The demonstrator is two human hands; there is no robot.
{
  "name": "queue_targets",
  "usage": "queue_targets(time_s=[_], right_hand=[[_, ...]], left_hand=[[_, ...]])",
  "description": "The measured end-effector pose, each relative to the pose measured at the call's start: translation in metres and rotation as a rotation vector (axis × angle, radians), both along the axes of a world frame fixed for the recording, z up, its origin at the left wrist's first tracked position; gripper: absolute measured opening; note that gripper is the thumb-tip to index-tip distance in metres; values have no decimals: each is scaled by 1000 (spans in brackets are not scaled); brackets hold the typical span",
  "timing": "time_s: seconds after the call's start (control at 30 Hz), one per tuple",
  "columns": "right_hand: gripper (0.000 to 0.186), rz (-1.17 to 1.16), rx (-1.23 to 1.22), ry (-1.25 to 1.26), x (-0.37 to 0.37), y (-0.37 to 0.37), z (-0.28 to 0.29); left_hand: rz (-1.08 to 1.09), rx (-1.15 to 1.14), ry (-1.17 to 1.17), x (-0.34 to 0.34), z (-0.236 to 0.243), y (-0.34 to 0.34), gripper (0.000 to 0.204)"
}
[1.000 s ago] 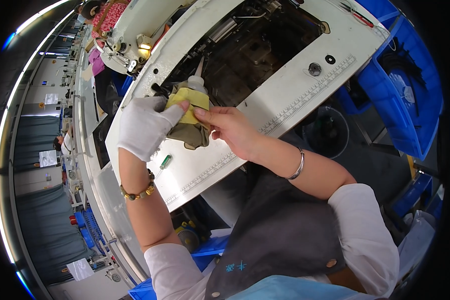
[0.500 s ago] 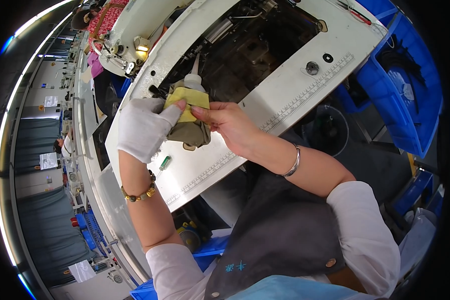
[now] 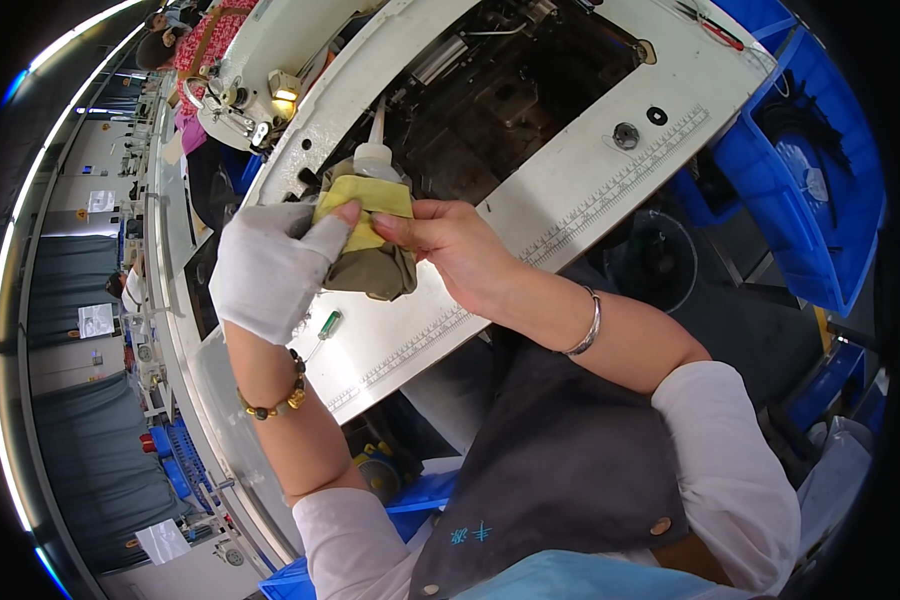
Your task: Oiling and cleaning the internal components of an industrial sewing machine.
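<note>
My left hand [image 3: 275, 265], in a white glove with the thumb tip bare, pinches a yellow cloth [image 3: 370, 195] from the left side. A bunched olive-grey cloth [image 3: 375, 272] hangs just beneath the yellow one. From the right, my bare right hand [image 3: 462, 250] grips the cloth's edge between thumb and fingers. A translucent squeeze bottle [image 3: 376, 163] with a long narrow nozzle pokes up from behind the cloth; its lower part is hidden by the cloth. All of this is held above the white machine table [image 3: 450, 330], at the left end of its open recess [image 3: 530, 110].
A green-handled screwdriver [image 3: 330, 324] lies on the table's near left. Right of the recess are a round metal part [image 3: 626, 136], a black ring [image 3: 657, 116] and red-handled pliers [image 3: 718, 30]. Blue bins [image 3: 820, 220] stand beyond the right edge. Another person [image 3: 210, 45] sits far left.
Both hands have shifted slightly left with the cloth, my left hand more. The bottle has moved with them and now shows more of its shoulder and nozzle, standing more upright.
</note>
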State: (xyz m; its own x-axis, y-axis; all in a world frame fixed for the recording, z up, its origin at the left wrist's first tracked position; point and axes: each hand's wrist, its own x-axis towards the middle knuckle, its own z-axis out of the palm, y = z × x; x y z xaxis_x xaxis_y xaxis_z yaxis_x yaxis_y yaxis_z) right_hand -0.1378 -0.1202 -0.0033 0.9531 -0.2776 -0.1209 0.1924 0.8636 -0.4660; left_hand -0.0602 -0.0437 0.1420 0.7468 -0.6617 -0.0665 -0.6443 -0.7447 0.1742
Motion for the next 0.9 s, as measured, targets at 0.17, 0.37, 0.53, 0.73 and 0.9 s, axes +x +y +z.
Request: queue_targets(time_s=[0.17, 0.37, 0.53, 0.73, 0.9], right_hand=[[31, -1, 18, -9, -2, 0, 2], [32, 125, -141, 49, -10, -6, -4], [32, 46, -293, 64, -20, -5, -14], [26, 121, -882, 80, -53, -29, -18], [23, -544, -1750, 137, -90, -93, -4]], left_hand=[[14, 7, 0, -2, 2, -2, 43], [61, -20, 67, -1, -8, 4, 43], [74, -240, 335, -14, -24, 16, 37], [70, -542, 757, -11, -85, 69, 44], [91, -989, 698, -3, -89, 128, 61]])
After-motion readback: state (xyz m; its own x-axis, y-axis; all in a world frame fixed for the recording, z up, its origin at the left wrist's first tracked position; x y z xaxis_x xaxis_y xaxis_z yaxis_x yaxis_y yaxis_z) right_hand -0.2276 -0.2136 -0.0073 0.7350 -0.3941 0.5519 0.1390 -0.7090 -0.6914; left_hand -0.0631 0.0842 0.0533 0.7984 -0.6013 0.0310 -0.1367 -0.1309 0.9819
